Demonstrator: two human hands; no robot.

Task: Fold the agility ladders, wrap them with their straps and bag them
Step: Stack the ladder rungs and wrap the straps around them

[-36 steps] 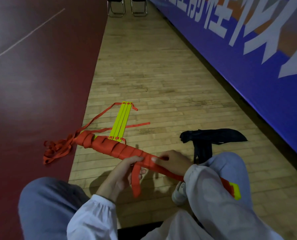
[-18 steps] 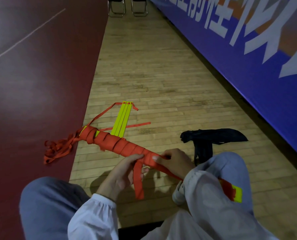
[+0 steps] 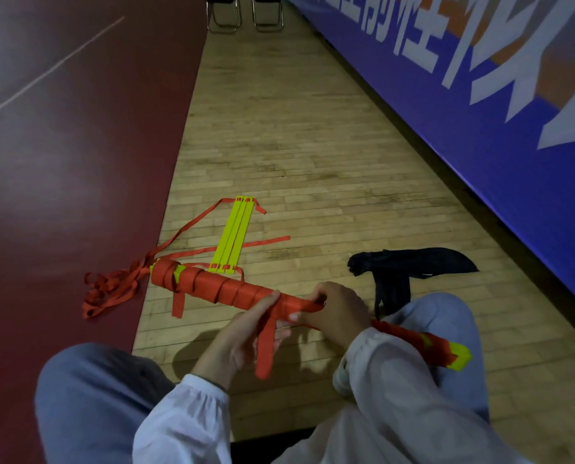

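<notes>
— Start at the far left. What's there?

— A loose strap heap (image 3: 108, 293) on the dark red floor (image 3: 61, 195), at nine o'clock from the hands. Next along is the wrapped ladder (image 3: 212, 286), red turns spiralling down it and a sliver of yellow showing near the far end. At twelve o'clock behind it, a second ladder (image 3: 234, 236) lies flat on the boards, unwrapped.

— And the hands?

— The left hand (image 3: 246, 333) pinches the strap tail (image 3: 266, 346) against the bundle, the end dangling toward six. The right hand (image 3: 336, 313) is clenched round the wrapped ladder, thumb pressing a turn flat.

— How to finish it well?

— I'd pull that tail taut, overlap each turn, pin it with the thumb, then tuck the end under. Those slack loops at the far end look likely to slip.

— The bag?

— The black bag (image 3: 413, 266) is at two o'clock, lying apart on the floor.
</notes>
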